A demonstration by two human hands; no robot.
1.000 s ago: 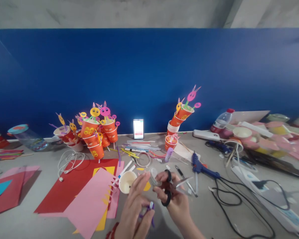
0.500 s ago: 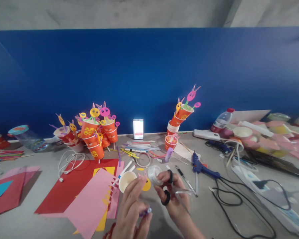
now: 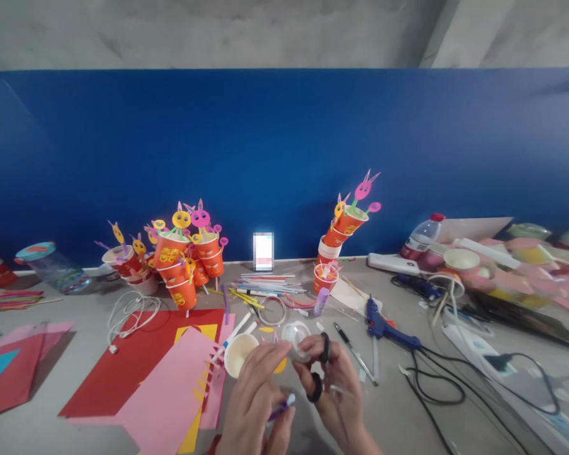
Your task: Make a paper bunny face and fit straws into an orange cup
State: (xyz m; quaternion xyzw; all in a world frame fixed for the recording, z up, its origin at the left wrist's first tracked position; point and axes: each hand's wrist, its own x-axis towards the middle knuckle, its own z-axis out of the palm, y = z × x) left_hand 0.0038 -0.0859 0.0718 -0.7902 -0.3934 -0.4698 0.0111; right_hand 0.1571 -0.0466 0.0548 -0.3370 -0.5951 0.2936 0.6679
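My left hand (image 3: 260, 395) is closed on a slim purple piece with a pale tip (image 3: 281, 407), pinched between thumb and fingers; its kind is unclear. My right hand (image 3: 336, 385) holds scissors (image 3: 315, 387) with dark finger loops, the blades pointing back along the palm. A clear round plastic thing, like a tape roll or small tub (image 3: 295, 337), lies at the fingertips of both hands; whether either touches it I cannot tell. Left of it stands a white paper cup (image 3: 240, 354). A yellow paper cutout (image 3: 280, 365) is partly covered by my left fingers.
Pink paper (image 3: 171, 392) and red paper (image 3: 109, 373) lie at left. Behind stand decorated red cups (image 3: 183, 294). A blue glue gun (image 3: 384, 328) with its cord, pens (image 3: 355, 354) and a white power strip (image 3: 507, 373) occupy the right side. A purple glue stick (image 3: 320, 302) stands upright.
The view has tilted slightly, so the scene sits lower. My left fingertips have come closer to the clear round thing. Both hands keep hold of the purple piece and the scissors.
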